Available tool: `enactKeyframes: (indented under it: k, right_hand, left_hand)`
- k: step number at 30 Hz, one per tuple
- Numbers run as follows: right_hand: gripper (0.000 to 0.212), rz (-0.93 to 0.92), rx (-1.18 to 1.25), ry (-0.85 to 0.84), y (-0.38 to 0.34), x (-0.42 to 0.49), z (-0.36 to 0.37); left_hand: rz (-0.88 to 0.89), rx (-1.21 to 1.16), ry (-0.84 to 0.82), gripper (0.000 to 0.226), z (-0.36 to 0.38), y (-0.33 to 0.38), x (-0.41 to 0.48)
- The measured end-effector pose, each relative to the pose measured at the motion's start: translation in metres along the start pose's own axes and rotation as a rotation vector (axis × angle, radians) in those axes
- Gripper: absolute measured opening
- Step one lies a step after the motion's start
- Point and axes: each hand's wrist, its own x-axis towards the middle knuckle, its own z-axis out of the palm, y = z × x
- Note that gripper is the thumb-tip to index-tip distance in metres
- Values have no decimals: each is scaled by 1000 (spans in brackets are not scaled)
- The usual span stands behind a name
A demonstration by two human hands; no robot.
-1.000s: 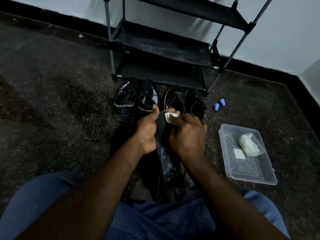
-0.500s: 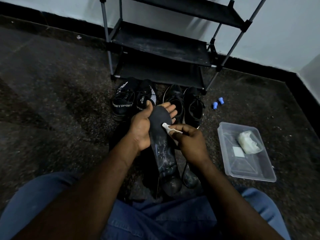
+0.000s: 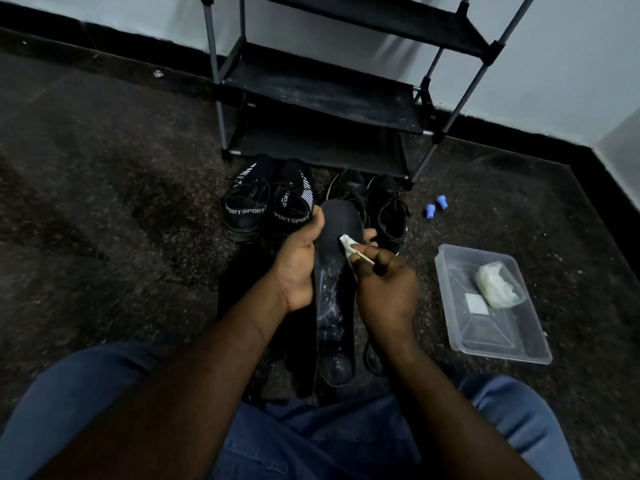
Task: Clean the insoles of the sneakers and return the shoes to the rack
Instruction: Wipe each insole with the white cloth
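- The insole is held up in front of the rack, nearer the person than the two pairs of sneakers that stand at the rack's foot
- Left hand: fingers curled beneath the insole's toe half, thumb hooked over its left edge, so it grips the insole
- Right hand: fingers closed in a pinch on a small white wipe, pressed to the insole's right edge near the toe
- Risk: only the toe half is supported, and the heel hangs free toward the lap; a hard rub would likely fold or twist the thin insole
- Risk: the wipe is small and held by its end, so it may slip out mid-stroke
- Risk: pale streaks show along the middle; if they are wet, refitting the insole too soon would trap damp in the shoe
- Dark shapes lie on the floor under the hands; what they are cannot be told
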Motion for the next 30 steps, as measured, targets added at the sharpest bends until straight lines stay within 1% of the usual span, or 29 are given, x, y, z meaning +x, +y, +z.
enactKeyframes:
  k: [1,3,5,6,8,10,12,14,17,19,21,23,25,27,28,30]
  right_hand:
    - [18,-68,-74,12,-2,-1,-1]
    - [21,-229,-170,91,-7,-2,-4]
    - [21,-359,-173,172,-12,0,-8]
    - [19,-403,-165,184,-15,2,-10]
    - [19,-451,-193,137,-22,4,-9]
    - [20,-447,-265,27,-28,4,-2]
    - [24,-423,-302,-73,-31,1,9]
    - [28,-400,-304,-113,-33,-3,17]
    - [26,-267,-245,-154,-37,-12,26]
    - [27,-229,-225,-166,-35,-22,30]
    - [31,-256,-245,-162,-29,-33,30]
    - [31,-303,-288,-147,-23,-44,29]
    - [31,-324,-297,-133,-22,-48,29]
    - [32,-302,-268,-130,-25,-43,32]
    - [32,-295,-250,-124,-26,-36,34]
    - [31,-289,-248,-114,-30,-23,38]
  left_hand:
    - [7,-3,6,78,0,1,0]
    - [29,-41,18,76,-2,5,0]
    - [54,-74,22,75,-3,10,-1]
    - [56,-69,17,75,-4,11,-1]
    - [38,-42,3,74,-3,10,-3]
    - [21,-2,26,71,-3,8,-4]
    - [8,43,56,74,-3,5,-4]
    - [19,79,82,79,-3,5,-4]
    - [5,82,81,84,-3,6,-2]
    - [15,35,101,83,-1,5,0]
    - [71,-27,134,79,0,4,2]
    - [113,-24,163,79,-2,6,3]
    - [114,1,194,79,-3,6,3]
    - [107,2,208,76,-1,5,3]
    - [98,6,200,76,0,4,3]
    - [60,30,160,83,1,3,2]
